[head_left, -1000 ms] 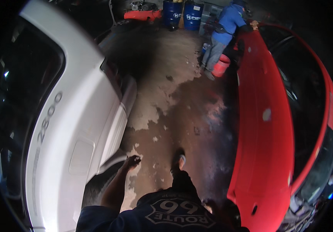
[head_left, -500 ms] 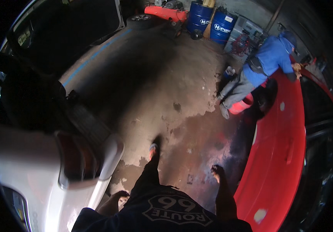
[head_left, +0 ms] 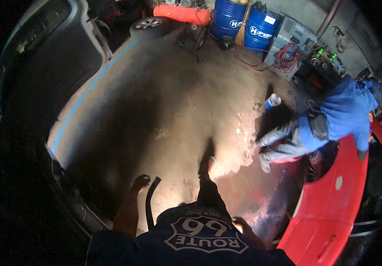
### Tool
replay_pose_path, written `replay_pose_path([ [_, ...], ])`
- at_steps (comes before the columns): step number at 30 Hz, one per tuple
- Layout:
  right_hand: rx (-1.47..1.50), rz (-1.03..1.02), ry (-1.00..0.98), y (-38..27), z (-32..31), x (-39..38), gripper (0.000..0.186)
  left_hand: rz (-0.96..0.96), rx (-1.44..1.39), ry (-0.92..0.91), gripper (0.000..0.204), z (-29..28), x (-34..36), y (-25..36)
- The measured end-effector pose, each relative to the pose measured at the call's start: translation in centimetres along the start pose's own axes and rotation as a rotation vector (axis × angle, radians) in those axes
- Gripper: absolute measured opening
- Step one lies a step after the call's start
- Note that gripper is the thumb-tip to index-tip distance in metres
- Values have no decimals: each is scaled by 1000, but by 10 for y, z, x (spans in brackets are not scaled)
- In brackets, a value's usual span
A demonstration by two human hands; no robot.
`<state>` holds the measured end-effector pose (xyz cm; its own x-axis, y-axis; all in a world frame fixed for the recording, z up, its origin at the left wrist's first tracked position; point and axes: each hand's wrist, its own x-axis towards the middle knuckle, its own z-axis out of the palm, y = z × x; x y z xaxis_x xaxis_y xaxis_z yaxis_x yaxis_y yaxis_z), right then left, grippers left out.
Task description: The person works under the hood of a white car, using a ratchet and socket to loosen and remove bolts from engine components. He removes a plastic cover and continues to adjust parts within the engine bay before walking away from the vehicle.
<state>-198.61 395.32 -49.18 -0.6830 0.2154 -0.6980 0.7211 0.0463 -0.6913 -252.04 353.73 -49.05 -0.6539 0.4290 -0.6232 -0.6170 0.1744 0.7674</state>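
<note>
My left hand hangs low beside my body, dark against the lit floor, its fingers loosely bent and nothing visible in them. Close by, a black curved strip sticks up next to my dark printed shirt; it is apart from that hand, and I cannot tell what it is. My right hand is low at the shirt's other side, in shadow, its fingers too dark to read. One foot is stepping forward on the concrete floor.
On the right, a person in blue bends over a red car panel. A paint can stands near them. Beyond are blue drums, a grey machine with red cable, and a wheel. A dark open vehicle door borders the left.
I have moved forward, past the white car's rear light. My left hand has swung forward and my right hand back. The person in blue leans further over the panel.
</note>
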Motion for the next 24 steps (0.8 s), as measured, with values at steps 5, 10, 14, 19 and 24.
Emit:
replay_pose_path([
  [5,-298,-525,67,-63,-142,130,25,60,308,81,12,56,146,135],
  [10,158,160,176,-239,-299,321,21,-187,361,-21,14,96,219,148],
  [14,30,-143,264,-409,-442,499,19,-450,499,-124,19,128,259,153],
  [19,651,-412,126,-592,-525,620,25,-718,600,-202,32,140,369,252],
  [24,-447,-15,180,-685,-536,663,28,-447,960,-190,47,150,630,437],
])
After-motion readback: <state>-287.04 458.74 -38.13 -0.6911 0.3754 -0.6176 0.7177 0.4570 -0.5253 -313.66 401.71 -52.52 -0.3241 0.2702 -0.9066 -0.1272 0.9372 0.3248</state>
